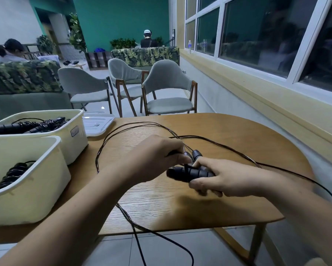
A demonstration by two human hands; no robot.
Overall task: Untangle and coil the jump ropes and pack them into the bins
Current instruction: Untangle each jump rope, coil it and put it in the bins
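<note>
Over the middle of the wooden table (228, 131), my right hand (220, 179) grips the two black jump-rope handles (182, 173) side by side. My left hand (157, 158) pinches the thin black cord (123, 129) right at the handles, where a turn or two lies around them. The cord loops out across the table, runs off the right edge and hangs over the front edge to the floor. Two cream bins stand at the left: the near bin (27, 198) and the far bin (75, 135), each holding coiled black ropes.
A white bin lid (98, 125) lies behind the far bin. Three grey chairs (167, 89) stand beyond the table. A wall with windows runs along the right. Two people sit far back in the room.
</note>
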